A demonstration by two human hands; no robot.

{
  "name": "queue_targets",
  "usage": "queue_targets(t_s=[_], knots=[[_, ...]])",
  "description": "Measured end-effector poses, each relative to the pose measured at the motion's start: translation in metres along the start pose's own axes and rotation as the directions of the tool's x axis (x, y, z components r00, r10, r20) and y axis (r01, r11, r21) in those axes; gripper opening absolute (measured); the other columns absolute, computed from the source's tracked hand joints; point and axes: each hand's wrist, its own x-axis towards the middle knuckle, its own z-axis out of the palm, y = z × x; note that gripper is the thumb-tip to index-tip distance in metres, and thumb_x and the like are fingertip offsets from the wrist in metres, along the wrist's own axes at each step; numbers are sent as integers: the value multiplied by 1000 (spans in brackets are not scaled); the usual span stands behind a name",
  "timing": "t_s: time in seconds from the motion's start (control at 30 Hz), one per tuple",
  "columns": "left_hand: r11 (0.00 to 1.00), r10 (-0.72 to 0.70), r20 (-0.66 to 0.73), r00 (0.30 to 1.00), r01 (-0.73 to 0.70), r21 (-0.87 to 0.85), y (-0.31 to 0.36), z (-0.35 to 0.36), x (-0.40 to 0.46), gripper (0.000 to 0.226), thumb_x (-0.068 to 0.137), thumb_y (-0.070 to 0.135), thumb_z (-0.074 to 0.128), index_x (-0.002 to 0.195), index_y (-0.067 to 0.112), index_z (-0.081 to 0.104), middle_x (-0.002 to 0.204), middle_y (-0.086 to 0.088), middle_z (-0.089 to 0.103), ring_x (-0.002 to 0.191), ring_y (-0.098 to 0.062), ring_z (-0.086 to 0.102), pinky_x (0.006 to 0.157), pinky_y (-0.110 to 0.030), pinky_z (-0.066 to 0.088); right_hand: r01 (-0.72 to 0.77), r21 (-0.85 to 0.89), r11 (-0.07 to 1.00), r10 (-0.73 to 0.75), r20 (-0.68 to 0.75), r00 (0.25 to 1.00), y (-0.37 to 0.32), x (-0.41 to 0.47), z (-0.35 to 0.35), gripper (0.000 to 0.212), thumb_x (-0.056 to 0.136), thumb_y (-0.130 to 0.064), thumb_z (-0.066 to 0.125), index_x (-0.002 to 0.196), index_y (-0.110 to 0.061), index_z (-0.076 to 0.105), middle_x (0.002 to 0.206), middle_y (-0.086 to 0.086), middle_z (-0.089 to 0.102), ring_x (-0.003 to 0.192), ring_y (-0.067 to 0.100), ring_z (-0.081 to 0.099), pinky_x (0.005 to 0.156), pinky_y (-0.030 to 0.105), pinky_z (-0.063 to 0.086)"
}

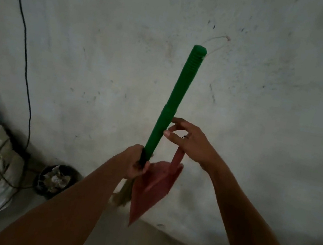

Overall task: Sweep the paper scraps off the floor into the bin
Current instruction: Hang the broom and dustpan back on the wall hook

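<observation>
We grip the green broom handle point(172, 102) low in our left hand point(136, 164), upright against the wall, while our right hand point(187, 141), fingers loosely spread, seems to carry the red dustpan point(154, 183), the scrap-filled bin point(57, 179) standing down-left.

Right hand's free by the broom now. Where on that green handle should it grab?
Probably the smooth green handle just above the left hand, coming from its right side, where the right hand hovers open. The shaft stands near upright, clear of the red dustpan below.
</observation>
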Motion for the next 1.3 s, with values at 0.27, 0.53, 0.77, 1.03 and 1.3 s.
queue_targets(t_s=[0.27,0.53,0.77,1.03,1.3], knots=[[985,53,139,989,-74,156,49,52,-80,37,109,29,45,122,3,67,80,-13,58,47,-13,50,39,-20,47,185,-171,968,-199,-67,978,-90,-12,-48,42,99,-52,67,133,-29,69,123,-17,70,108,-15,58,84,8,41],[904,296,296,908,-367,222,113,108,-162,35,111,37,44,125,9,61,67,-1,41,52,-9,30,44,-19,28,177,-240,955,-236,-246,940,-120,-14,-86,35,100,-49,66,129,-29,67,120,-11,72,109,4,65,81,20,44],[583,677,303,671,-740,336,155,168,-248,41,109,51,43,117,21,71,97,-4,60,69,-14,48,61,-27,45,76,-225,971,-134,-257,957,-117,-33,-111,37,102,-44,66,131,-22,68,126,-5,72,118,14,64,103,38,51],[338,788,391,475,-865,370,174,214,-300,56,107,63,41,130,22,70,122,3,64,94,-10,56,75,-27,42,44,-312,949,-101,-170,980,-123,-59,-128,49,102,-53,62,139,-21,64,131,-3,69,120,17,63,107,38,48],[362,776,451,440,-898,252,185,230,-323,41,107,49,51,110,20,80,119,0,73,113,-22,63,94,-40,45,71,-386,920,-105,-69,992,-135,-79,-149,47,104,-47,61,140,-18,63,135,1,67,124,20,61,110,37,45]])
